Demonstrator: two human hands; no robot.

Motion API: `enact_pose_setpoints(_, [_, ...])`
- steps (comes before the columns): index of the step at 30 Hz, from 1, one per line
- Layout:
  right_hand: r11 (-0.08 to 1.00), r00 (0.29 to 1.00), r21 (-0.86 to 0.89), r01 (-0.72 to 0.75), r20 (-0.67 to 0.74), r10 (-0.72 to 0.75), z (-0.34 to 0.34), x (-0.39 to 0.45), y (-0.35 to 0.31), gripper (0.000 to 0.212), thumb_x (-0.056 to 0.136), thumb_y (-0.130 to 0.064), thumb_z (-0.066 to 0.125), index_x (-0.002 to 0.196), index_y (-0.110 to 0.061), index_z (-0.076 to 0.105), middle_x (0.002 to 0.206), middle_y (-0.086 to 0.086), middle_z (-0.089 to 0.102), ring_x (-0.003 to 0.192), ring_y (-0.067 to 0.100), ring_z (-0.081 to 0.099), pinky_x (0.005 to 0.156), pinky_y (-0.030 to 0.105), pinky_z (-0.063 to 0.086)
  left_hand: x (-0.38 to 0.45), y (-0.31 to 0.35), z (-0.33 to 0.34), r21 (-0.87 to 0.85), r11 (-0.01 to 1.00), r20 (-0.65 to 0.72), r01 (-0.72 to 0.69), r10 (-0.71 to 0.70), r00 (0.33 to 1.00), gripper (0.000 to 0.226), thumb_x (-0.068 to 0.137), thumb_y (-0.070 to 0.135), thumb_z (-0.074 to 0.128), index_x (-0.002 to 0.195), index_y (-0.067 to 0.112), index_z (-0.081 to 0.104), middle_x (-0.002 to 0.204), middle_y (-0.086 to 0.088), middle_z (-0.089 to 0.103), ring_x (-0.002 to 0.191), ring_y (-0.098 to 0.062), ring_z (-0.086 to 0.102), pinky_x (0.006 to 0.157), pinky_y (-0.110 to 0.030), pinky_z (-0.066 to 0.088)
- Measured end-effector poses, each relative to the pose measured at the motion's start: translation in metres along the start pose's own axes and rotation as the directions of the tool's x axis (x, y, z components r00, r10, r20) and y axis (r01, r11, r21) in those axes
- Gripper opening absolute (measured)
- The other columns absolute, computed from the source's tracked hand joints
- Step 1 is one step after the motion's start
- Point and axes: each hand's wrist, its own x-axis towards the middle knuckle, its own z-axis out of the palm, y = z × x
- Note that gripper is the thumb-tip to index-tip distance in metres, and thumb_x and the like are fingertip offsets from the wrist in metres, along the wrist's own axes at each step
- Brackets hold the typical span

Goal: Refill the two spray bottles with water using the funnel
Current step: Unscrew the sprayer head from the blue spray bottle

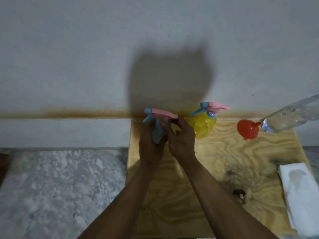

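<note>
both hands [165, 135] grip the upright blue spray bottle [158, 133], nozzle pointing left.

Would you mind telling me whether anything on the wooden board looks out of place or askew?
The clear water bottle at the far right lies tilted on its side, its capped end touching the red funnel, which also lies tipped over. Dark stains mark the wooden board. No spill is visible.

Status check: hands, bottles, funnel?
Both hands, left and right, grip blue spray bottle. Yellow spray bottle capped. Red funnel untouched. Nothing blocking.
</note>
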Motion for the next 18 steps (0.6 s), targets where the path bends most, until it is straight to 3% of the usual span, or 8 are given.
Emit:
enact_pose_setpoints(3, [1.000,1.000,0.015,-0.009,0.020,0.009,-0.011,-0.017,-0.005,0.022,0.089,-0.029,0.072,0.109,-0.019,0.069,0.101,-0.008,0.073,0.097,0.004,0.066,0.080,0.032,0.055,-0.025,0.000,-0.010,0.034,0.997,0.010,-0.076,0.076,0.997,0.065,0.079,0.046,0.064,0.138,0.020,0.054,0.131,0.006,0.061,0.117,-0.009,0.059,0.091,-0.020,0.051])
enact_pose_setpoints(7, [0.999,0.997,0.044,-0.002,0.079,-0.002,-0.035,-0.041,-0.019,0.027,0.093,-0.034,0.068,0.113,-0.016,0.069,0.105,-0.003,0.072,0.101,0.010,0.067,0.082,0.042,0.058,-0.070,0.023,-0.018,0.088,0.992,-0.014,-0.094,0.096,0.995,0.069,0.080,0.054,0.063,0.140,0.023,0.052,0.135,0.008,0.057,0.122,-0.012,0.055,0.094,-0.023,0.048])
enact_pose_setpoints(10, [0.997,0.988,0.071,0.007,0.153,-0.018,-0.062,-0.059,-0.037,0.026,0.094,-0.037,0.065,0.112,-0.018,0.069,0.105,-0.003,0.072,0.100,0.012,0.068,0.083,0.047,0.057,-0.105,0.053,-0.020,0.105,0.990,-0.054,-0.089,0.095,0.994,0.061,0.079,0.056,0.063,0.135,0.040,0.046,0.125,0.027,0.049,0.116,0.003,0.048,0.088,-0.007,0.040])
enact_pose_setpoints(11, [0.996,0.985,0.088,0.010,0.173,-0.025,-0.073,-0.064,-0.045,0.025,0.094,-0.037,0.065,0.111,-0.019,0.069,0.104,-0.004,0.073,0.100,0.011,0.069,0.084,0.047,0.057,-0.116,0.061,-0.019,0.085,0.992,-0.074,-0.098,0.104,0.992,0.060,0.079,0.059,0.062,0.134,0.043,0.044,0.126,0.029,0.049,0.117,0.004,0.049,0.090,-0.010,0.042])
enact_pose_setpoints(14, [0.987,0.982,0.154,0.041,0.177,-0.068,-0.109,-0.081,-0.069,0.018,0.092,-0.027,0.070,0.103,-0.013,0.071,0.097,-0.002,0.076,0.094,0.010,0.071,0.082,0.042,0.058,-0.149,0.080,-0.011,0.027,0.992,-0.130,-0.123,0.125,0.984,0.067,0.080,0.065,0.062,0.139,0.035,0.050,0.140,0.015,0.056,0.127,-0.010,0.055,0.097,-0.043,0.052])
enact_pose_setpoints(15, [0.982,0.984,0.183,0.051,0.161,-0.081,-0.122,-0.085,-0.077,0.017,0.091,-0.025,0.071,0.101,-0.011,0.072,0.094,-0.001,0.076,0.092,0.009,0.071,0.081,0.039,0.058,-0.160,0.088,-0.008,0.022,0.991,-0.141,-0.130,0.132,0.981,0.068,0.081,0.065,0.062,0.140,0.033,0.049,0.141,0.013,0.055,0.127,-0.013,0.055,0.096,-0.047,0.052])
enact_pose_setpoints(18, [0.961,0.985,0.267,0.078,0.128,-0.116,-0.160,-0.099,-0.101,0.017,0.090,-0.022,0.072,0.095,-0.006,0.073,0.089,0.001,0.076,0.082,0.006,0.070,0.079,0.027,0.055,-0.195,0.123,0.000,0.024,0.978,-0.185,-0.208,0.208,0.960,0.065,0.085,0.060,0.061,0.142,0.032,0.046,0.142,0.013,0.053,0.129,-0.010,0.054,0.101,-0.042,0.050])
